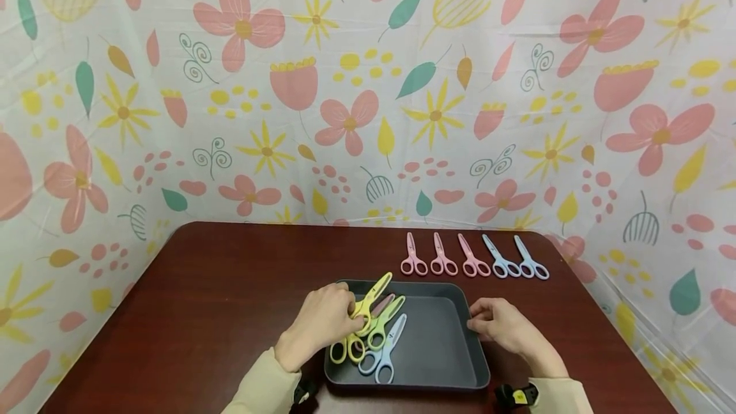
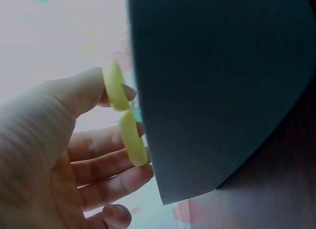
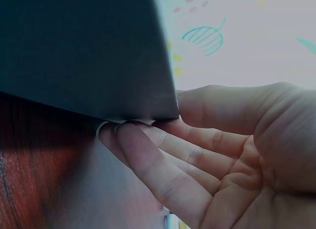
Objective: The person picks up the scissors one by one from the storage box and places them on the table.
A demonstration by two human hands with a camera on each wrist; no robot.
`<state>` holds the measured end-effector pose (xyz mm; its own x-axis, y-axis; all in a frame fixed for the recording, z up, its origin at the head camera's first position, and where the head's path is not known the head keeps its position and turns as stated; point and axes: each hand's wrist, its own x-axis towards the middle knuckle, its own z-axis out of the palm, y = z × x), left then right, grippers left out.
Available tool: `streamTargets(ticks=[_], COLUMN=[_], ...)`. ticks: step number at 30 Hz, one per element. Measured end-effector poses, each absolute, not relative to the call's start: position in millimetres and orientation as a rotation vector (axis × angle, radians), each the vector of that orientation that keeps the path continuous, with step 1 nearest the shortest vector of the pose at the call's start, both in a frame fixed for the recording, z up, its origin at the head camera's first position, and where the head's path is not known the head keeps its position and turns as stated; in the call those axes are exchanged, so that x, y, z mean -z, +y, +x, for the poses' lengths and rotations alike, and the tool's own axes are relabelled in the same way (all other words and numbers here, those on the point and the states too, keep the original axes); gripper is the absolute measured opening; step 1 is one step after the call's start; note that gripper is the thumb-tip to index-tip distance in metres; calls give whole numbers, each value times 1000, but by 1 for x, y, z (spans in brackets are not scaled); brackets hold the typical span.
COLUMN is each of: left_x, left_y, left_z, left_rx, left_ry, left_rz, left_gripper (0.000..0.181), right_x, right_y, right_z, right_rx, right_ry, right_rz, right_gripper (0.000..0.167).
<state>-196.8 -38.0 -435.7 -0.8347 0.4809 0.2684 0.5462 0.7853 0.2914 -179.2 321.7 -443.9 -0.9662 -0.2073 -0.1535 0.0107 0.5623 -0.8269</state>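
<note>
A dark grey tray (image 1: 437, 337) holds several scissors at its left: yellow, green, pink and a light blue pair (image 1: 391, 344). My left hand (image 1: 322, 321) pinches yellow scissors (image 1: 372, 292) by the handles over the tray's left side, blades pointing up and right. In the left wrist view the thumb and fingers of my left hand (image 2: 84, 140) are around the yellow handle loops (image 2: 131, 137), beside the tray wall (image 2: 212, 91). My right hand (image 1: 506, 328) grips the tray's right edge; in the right wrist view its fingers (image 3: 168, 160) curl under the tray (image 3: 98, 56), thumb against the side.
Behind the tray, towards the back right of the brown table (image 1: 230, 299), lie three pink scissors (image 1: 439, 257) and two light blue ones (image 1: 531, 260) in a row, blades pointing away. A flowered sheet (image 1: 356, 165) hangs behind the table.
</note>
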Motion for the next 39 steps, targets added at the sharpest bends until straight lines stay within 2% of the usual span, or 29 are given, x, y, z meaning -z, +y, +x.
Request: streamTargets(ticks=[10,20,25,39], left_x=[432,409,401,417], left_y=[-42,-23,-8,18], left_z=[-203,-231,-246,-291], left_rx=[633,554,446,457], left_ry=[-2758,-2790,-2816,-2973], left_rz=[-683,-741,-717,-445], left_gripper=[37,50,50,42], right_x=[444,445,445,446], right_y=[321,325,325,322], right_z=[-180,-178,-179,-181], right_rx=[1351,1353,1360,1370], right_ry=[2576,2557,2544,2531], right_rz=[-151,-121,-132,-133], right_gripper=[18,19,19,19])
